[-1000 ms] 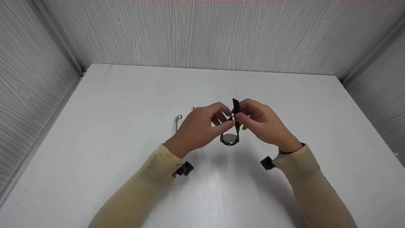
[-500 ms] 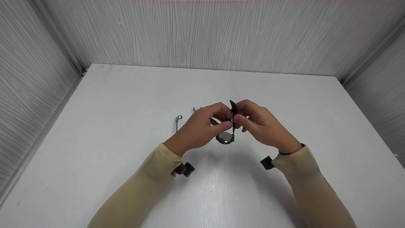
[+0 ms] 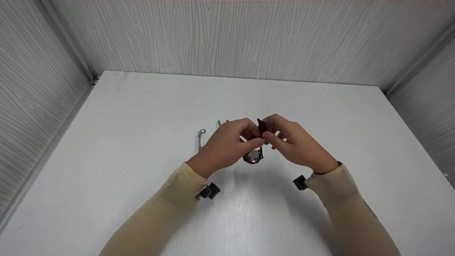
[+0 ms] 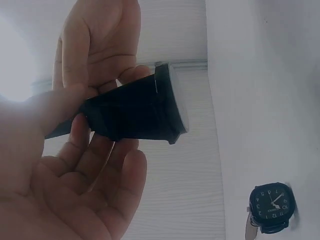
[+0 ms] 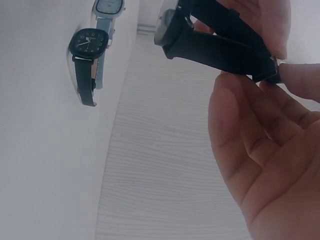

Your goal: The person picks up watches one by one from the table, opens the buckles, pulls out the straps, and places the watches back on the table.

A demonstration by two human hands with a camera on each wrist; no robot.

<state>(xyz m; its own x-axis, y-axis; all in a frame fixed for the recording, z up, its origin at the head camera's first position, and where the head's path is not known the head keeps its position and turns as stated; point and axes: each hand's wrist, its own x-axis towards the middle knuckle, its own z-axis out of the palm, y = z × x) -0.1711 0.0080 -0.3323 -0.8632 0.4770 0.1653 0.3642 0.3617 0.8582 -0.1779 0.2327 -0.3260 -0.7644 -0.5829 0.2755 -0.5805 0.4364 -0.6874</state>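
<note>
A wristwatch with a black strap hangs between both hands above the table, its round case (image 3: pixel 252 156) lowest in the head view. My left hand (image 3: pixel 227 142) pinches the strap near its ends from the left. From the right, my right hand (image 3: pixel 293 144) pinches the strap too, and a black strap tip (image 3: pixel 261 125) sticks up between the fingers. In the right wrist view the two halves of the black strap (image 5: pixel 215 50) meet in a loop at the fingertips. Fingers mostly hide the buckle. The left wrist view shows the strap (image 4: pixel 125 112) edge-on with the case at its end.
A watch with a squarish black dial (image 5: pixel 89 44) lies on the white table (image 3: pixel 160 106), beside another with a pale blue-grey strap and light dial (image 5: pixel 109 7). A grey strap end with buckle (image 3: pixel 200 137) shows left of my left hand. Wood-grain panels (image 3: pixel 227 39) enclose the table.
The strap tip has dropped lower and leans left, and the watch case has swung slightly left. My fingertips have drawn closer together over the buckle, which was visible between them earlier.
</note>
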